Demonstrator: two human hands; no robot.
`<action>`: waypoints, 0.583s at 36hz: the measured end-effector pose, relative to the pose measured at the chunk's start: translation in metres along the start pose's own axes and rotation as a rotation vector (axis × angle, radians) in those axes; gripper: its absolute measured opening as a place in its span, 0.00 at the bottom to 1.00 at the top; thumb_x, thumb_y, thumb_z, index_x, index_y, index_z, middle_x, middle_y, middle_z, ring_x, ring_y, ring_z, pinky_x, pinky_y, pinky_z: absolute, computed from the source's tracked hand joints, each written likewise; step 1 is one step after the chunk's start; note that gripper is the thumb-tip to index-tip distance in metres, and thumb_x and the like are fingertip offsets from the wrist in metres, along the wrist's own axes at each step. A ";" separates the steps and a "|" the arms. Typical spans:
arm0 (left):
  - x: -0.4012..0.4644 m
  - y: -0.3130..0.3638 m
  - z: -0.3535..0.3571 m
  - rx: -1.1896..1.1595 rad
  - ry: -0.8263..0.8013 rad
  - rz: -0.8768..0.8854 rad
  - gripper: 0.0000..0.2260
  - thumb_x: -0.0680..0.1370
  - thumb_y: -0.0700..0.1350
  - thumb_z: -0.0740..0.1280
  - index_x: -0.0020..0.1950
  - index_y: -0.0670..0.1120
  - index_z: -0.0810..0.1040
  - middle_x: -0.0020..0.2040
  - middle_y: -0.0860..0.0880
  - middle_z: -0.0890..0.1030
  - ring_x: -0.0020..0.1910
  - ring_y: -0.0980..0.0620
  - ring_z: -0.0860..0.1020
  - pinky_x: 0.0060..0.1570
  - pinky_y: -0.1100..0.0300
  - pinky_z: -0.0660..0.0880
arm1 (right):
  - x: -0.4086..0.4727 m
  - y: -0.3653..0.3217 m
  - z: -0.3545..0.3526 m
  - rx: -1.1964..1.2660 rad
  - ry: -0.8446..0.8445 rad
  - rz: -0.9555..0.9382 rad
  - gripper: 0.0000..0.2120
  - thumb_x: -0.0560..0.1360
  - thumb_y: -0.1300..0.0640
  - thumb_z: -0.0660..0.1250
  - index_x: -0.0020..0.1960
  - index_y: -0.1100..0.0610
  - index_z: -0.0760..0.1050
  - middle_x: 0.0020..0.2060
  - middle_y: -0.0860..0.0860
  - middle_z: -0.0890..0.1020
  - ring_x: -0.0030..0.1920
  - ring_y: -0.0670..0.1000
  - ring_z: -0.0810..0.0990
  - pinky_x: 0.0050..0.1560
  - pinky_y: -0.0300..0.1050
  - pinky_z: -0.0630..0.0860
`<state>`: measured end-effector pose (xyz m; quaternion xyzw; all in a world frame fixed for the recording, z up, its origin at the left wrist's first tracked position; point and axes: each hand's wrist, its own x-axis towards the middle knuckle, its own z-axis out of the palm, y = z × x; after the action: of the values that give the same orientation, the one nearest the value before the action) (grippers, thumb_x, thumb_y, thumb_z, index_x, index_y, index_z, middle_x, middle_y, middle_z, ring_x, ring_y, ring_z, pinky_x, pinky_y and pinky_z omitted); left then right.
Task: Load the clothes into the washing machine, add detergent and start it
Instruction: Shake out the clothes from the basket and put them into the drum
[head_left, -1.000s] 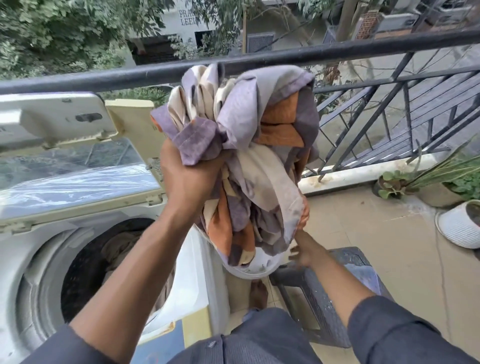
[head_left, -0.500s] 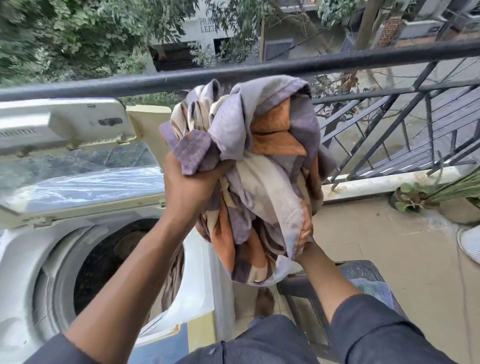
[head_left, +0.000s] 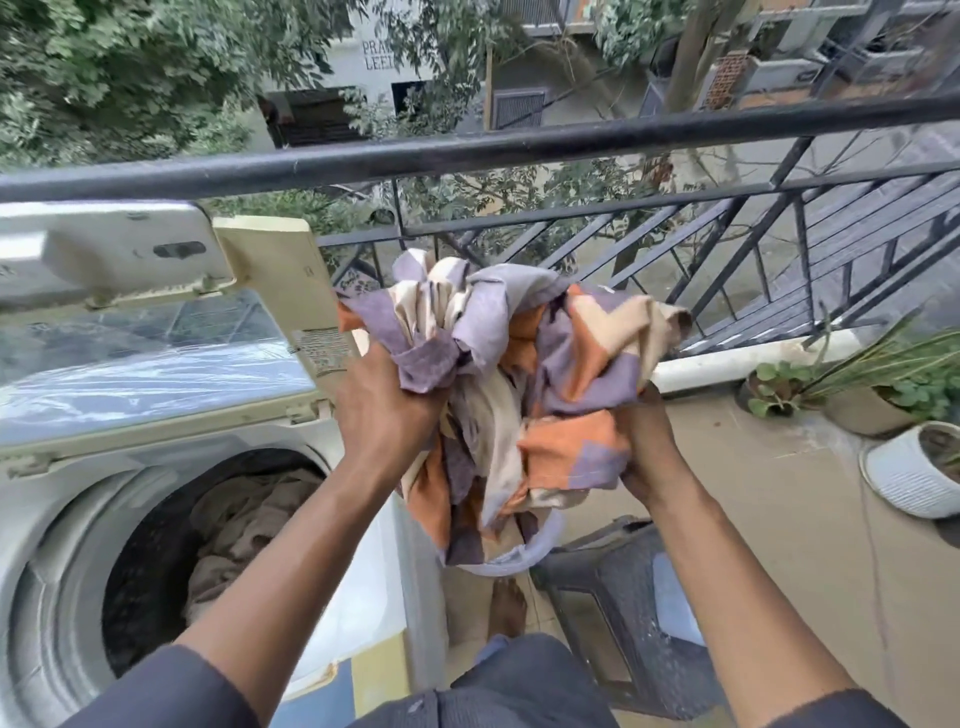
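Gripping the bundled cloth (head_left: 519, 384), left hand (head_left: 387, 410) and right hand (head_left: 647, 441) hold it beside the washer's open drum (head_left: 156, 545).

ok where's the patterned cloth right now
In the head view the patterned cloth is bunched mid-frame, held between the left hand and right hand, right of the washing machine.

A white building wall (head_left: 384, 52) beyond the trees is showing "PRA" over "LEE" (the rest is hiding behind leaves).
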<state>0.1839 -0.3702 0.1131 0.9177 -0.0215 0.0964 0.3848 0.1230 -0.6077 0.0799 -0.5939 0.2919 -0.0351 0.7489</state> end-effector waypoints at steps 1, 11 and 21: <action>0.000 0.001 0.004 0.021 -0.024 -0.049 0.16 0.72 0.57 0.72 0.50 0.45 0.81 0.41 0.42 0.83 0.44 0.33 0.82 0.35 0.54 0.68 | -0.006 -0.008 0.010 -0.044 -0.032 -0.087 0.15 0.72 0.56 0.65 0.56 0.59 0.81 0.50 0.55 0.87 0.46 0.51 0.84 0.50 0.47 0.81; -0.013 -0.005 0.004 -0.390 -0.629 0.073 0.28 0.65 0.67 0.80 0.60 0.56 0.83 0.57 0.57 0.87 0.61 0.57 0.83 0.64 0.46 0.79 | -0.040 -0.013 0.061 -0.372 -0.260 -0.297 0.14 0.72 0.43 0.62 0.39 0.54 0.75 0.36 0.52 0.78 0.42 0.55 0.76 0.53 0.70 0.72; -0.025 0.007 0.020 -0.045 -0.056 0.000 0.25 0.72 0.72 0.65 0.57 0.55 0.79 0.50 0.47 0.84 0.51 0.40 0.83 0.42 0.51 0.79 | -0.069 -0.028 0.066 -0.318 -0.444 -0.345 0.19 0.83 0.44 0.59 0.64 0.53 0.80 0.63 0.50 0.83 0.70 0.53 0.76 0.74 0.64 0.67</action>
<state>0.1618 -0.3903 0.0998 0.9112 -0.0345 0.0701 0.4044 0.1055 -0.5307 0.1407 -0.7372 0.0183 0.0152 0.6752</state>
